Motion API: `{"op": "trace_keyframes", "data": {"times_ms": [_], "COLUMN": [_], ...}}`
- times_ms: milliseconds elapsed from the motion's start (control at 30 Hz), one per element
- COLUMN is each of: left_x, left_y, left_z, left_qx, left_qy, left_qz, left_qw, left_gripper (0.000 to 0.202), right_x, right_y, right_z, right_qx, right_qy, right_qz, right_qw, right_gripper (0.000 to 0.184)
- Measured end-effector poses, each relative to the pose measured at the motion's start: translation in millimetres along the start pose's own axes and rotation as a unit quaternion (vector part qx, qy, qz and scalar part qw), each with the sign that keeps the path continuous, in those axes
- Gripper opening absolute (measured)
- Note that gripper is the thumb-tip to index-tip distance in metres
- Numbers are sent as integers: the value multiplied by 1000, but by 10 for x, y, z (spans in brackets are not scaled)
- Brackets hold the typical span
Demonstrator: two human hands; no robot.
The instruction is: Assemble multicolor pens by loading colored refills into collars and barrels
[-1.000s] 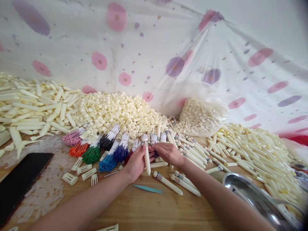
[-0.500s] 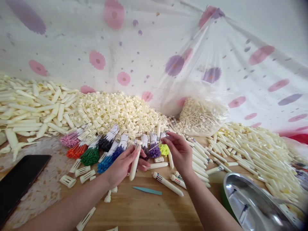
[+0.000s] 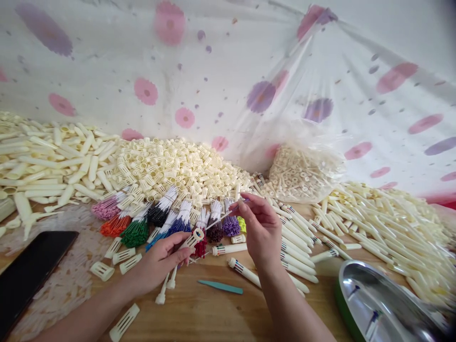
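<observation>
My left hand [image 3: 166,260] is closed around a slotted cream pen sleeve [image 3: 193,240], whose round open end faces up and right; some blue shows inside it. Between the fingertips of my right hand [image 3: 262,228] is a thin white pen refill [image 3: 220,219], purplish near the fingers. It slants down-left, its far end close to the sleeve's opening; whether it is inside I cannot tell. Bundles of refills with coloured ends lie just behind, among them a purple bundle [image 3: 231,224], a green bundle [image 3: 135,232] and a black bundle [image 3: 162,209]. Under my hands lies a multicolour pen [image 3: 230,249].
Teal tweezers [image 3: 221,287] lie in front. A phone [image 3: 35,275] is at left, a metal-lined bowl [image 3: 384,304] at right. Behind are heaps of pen barrels [image 3: 46,161], slotted sleeves [image 3: 171,161] and a bag of small parts [image 3: 302,173]. Finished-looking pens [image 3: 388,232] pile up at right.
The cream pen piece with the long barrel has left my left hand, which now holds a slotted sleeve. A refill now shows in my right hand. A multicolour pen now lies behind the tweezers.
</observation>
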State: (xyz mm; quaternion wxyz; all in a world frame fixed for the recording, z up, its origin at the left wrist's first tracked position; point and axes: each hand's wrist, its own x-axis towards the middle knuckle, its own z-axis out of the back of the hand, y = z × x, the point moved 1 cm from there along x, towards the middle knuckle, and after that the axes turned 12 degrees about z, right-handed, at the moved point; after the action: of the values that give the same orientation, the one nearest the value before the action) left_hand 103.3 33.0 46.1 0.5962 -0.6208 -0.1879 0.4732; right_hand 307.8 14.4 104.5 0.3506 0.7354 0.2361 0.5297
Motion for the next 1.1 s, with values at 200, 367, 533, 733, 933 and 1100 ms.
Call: {"op": "trace_keyframes", "data": {"times_ms": [200, 367, 533, 733, 933, 1100], "left_x": [-31, -59, -60, -77, -36, -35], "left_y": [-35, -37, -47, -115, -10, 40], "left_z": [-46, -61, -55, -63, -61, -62], "left_qx": [-17, -33, -35, -23, -47, -57], "left_qy": [7, 3, -25, -80, -102, -132], "left_qz": [-11, -17, -20, -23, -13, -25], "left_qw": [1000, 999, 999, 996, 994, 989], "left_gripper": [35, 35, 34, 35, 36, 35], "right_x": [-74, -140, -190, -213, -300, -354], "right_y": [-22, -70, -94, -83, -133, -154], "right_z": [-108, -156, -205, -248, -280, -249], "right_qx": [17, 12, 12, 36, 22, -66], "right_qy": [23, 29, 28, 3, 26, 107], "right_qz": [-33, -61, -75, -98, -111, -110], "right_qw": [999, 998, 997, 994, 993, 986], "right_gripper": [13, 14, 14, 11, 12, 12]}}
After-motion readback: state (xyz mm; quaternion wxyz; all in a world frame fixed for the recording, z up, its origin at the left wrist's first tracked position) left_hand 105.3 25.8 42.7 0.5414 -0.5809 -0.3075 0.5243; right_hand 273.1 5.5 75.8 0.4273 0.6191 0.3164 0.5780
